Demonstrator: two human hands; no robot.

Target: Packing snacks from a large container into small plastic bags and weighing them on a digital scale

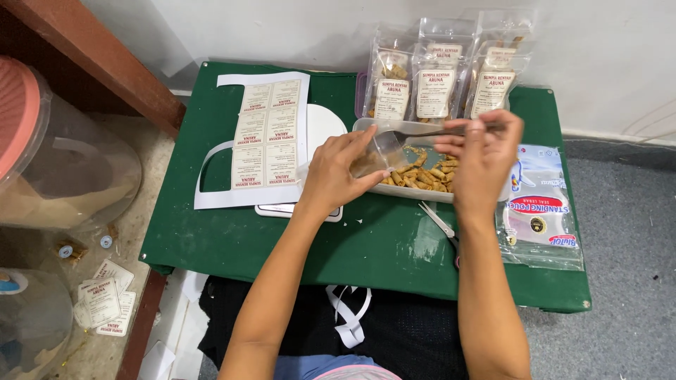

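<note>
Forearms reach up from the bottom edge over a low counter point(282, 246) covered in green cloth. Nearest on the cloth lie small scissors point(441, 229), just below the right wrist, and beside them at the right edge a flat pack of clear plastic pouches point(541, 211).

Farther up, the left hand point(336, 176) curls around a small clear pouch point(366, 160), fingers wrapped on its side and holding its mouth toward the right. The right hand point(482, 151) has thumb and fingers pinched together on the handle of a metal spoon point(415, 134), whose bowl points left at the pouch mouth. Both hands hover over a shallow clear tray point(415, 188) of small golden-brown fried rolls point(426, 174), which sits in the middle of the counter.

Left of the tray, a white digital scale point(320, 127) is partly covered by a white sheet of cream rectangular stickers point(267, 134).

At the far edge, against the white wall, three filled clear pouches with cream labels point(435, 84) stand upright in a row, just behind the tray.
</note>
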